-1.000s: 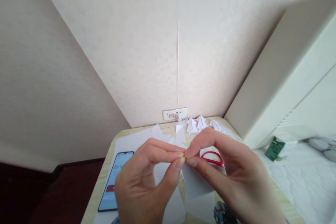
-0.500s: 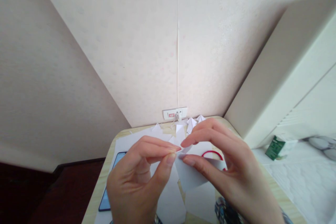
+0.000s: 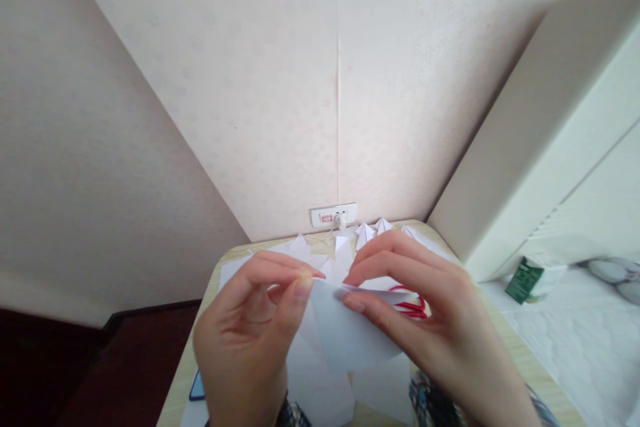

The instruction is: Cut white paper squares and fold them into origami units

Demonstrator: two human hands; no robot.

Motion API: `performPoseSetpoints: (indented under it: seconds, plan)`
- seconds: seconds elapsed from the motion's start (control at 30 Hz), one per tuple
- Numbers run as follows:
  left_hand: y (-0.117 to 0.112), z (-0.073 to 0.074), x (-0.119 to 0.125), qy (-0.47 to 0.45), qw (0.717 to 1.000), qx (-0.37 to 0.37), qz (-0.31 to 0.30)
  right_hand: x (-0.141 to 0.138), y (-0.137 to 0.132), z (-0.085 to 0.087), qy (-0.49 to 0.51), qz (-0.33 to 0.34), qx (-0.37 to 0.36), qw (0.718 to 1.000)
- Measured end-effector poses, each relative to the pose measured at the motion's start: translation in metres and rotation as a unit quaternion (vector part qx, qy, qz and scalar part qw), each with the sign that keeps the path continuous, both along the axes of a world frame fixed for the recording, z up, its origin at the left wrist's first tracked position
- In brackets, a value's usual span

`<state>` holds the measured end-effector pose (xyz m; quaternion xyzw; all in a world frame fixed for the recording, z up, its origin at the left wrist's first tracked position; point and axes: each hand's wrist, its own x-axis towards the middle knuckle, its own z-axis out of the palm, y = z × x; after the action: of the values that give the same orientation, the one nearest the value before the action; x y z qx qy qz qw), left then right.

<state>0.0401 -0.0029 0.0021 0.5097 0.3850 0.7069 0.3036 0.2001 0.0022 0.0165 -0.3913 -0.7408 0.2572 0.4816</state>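
Observation:
A folded piece of white paper (image 3: 353,333) is held up above the table between both hands. My left hand (image 3: 260,320) pinches its upper left corner between thumb and fingertips. With the thumb in front and fingers behind, my right hand (image 3: 415,300) grips the top edge farther right. The paper hangs down, and a second layer shows along its upper edge. Red-handled scissors (image 3: 417,307) lie behind the right hand, partly hidden. More white paper sheets (image 3: 320,380) are spread on the table below.
Folded paper pieces (image 3: 365,235) stand along the back of the wooden table (image 3: 175,390). A phone (image 3: 197,388) is mostly covered by my left hand. The wall socket (image 3: 334,215) has a plug in it. At right, a green-and-white box (image 3: 525,280) sits beside a quilted white surface (image 3: 575,340).
My left hand has shifted left, away from the right one. More of the paper's top edge and front face now shows between them, and the scissors' handles are more visible.

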Motion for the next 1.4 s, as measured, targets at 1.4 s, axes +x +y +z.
performPoseSetpoints:
  seconds: [1.4]
  plan:
    - [0.002,0.007,-0.011,0.052,0.989,-0.121,-0.069,-0.004,0.004,0.003,-0.064,0.011,0.030,0.997]
